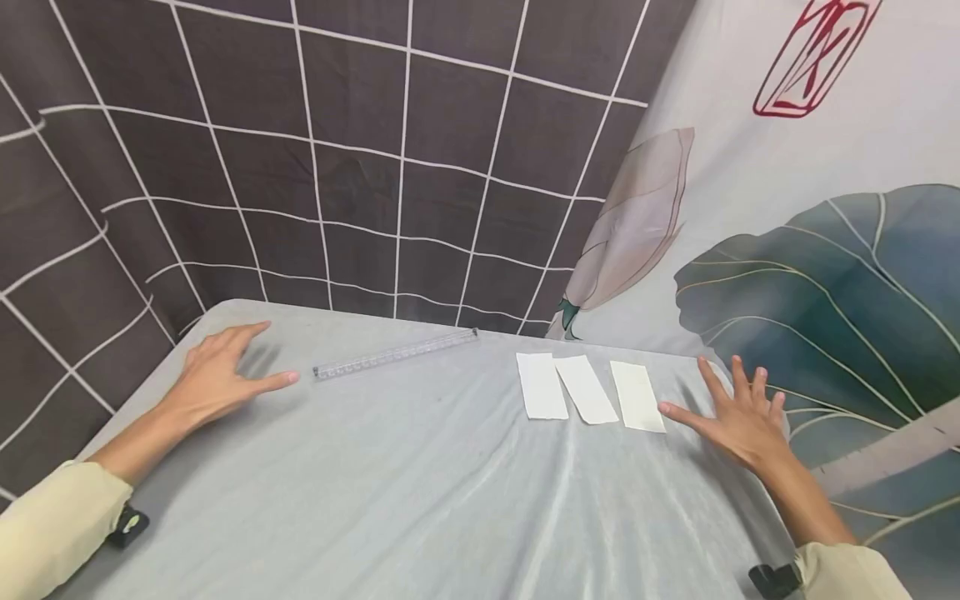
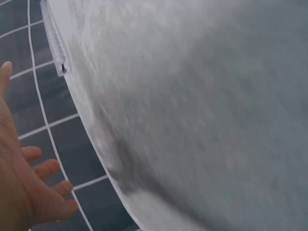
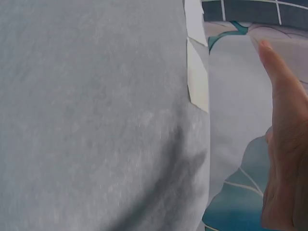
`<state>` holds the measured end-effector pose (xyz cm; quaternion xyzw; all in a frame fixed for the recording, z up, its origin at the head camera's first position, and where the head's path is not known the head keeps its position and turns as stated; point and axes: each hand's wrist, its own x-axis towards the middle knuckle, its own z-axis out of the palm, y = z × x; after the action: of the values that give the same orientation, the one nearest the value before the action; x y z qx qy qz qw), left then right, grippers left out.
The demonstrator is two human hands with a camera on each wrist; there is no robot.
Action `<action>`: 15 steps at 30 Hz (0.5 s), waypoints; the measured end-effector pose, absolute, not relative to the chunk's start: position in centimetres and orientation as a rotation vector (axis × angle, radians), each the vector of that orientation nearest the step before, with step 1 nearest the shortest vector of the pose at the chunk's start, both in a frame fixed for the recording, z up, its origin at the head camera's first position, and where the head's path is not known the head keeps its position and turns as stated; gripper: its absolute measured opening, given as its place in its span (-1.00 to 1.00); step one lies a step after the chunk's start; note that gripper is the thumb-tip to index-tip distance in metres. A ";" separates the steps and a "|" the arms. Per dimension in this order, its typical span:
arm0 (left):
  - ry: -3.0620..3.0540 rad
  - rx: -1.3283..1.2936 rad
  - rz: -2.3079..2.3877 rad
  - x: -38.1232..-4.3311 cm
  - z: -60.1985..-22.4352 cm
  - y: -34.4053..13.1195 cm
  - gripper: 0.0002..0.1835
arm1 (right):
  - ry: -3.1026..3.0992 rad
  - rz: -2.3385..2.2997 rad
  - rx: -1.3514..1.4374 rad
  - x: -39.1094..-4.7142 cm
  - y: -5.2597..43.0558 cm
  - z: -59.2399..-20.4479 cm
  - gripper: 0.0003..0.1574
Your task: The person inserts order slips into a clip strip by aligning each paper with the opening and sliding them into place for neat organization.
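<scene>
My left hand (image 1: 213, 375) hovers over the left side of the table, fingers spread and holding nothing. Just right of its thumb lies a clear, ruler-like plastic strip or tube (image 1: 396, 354) with dark ends; its exact kind is hard to tell. In the left wrist view one end of this clear strip (image 2: 57, 43) shows near the cloth's edge. My right hand (image 1: 738, 417) is held over the right edge, fingers spread, with nothing in it. Three white paper strips (image 1: 637, 396) lie side by side to its left, its thumb nearest the rightmost one. Two paper strips (image 3: 197, 77) appear in the right wrist view.
A pale grey cloth (image 1: 360, 483) with soft wrinkles covers the table. Behind it hangs a dark curtain (image 1: 360, 192) with a white grid. A white curtain (image 1: 720, 183) with large leaf prints hangs along the right side.
</scene>
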<state>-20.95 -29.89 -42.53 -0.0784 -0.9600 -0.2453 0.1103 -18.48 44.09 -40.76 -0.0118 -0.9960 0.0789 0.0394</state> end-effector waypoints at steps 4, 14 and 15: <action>-2.826 -0.258 -0.787 -21.4 -42.6 -28.8 0.08 | -3.057 0.260 -0.038 -18.8 43.5 -40.7 0.43; -2.787 -0.319 -0.915 -21.9 -43.6 -26.3 0.02 | -3.127 0.314 -0.025 -19.5 42.4 -40.7 0.46; -2.779 -0.323 -0.919 -22.0 -43.7 -26.2 0.00 | -3.133 0.311 -0.027 -19.5 42.3 -40.7 0.46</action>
<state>-21.95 -26.19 -43.66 -0.1092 -0.9391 -0.3105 0.0983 -19.51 42.35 -40.69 -0.0085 -0.9951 0.0987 -0.0035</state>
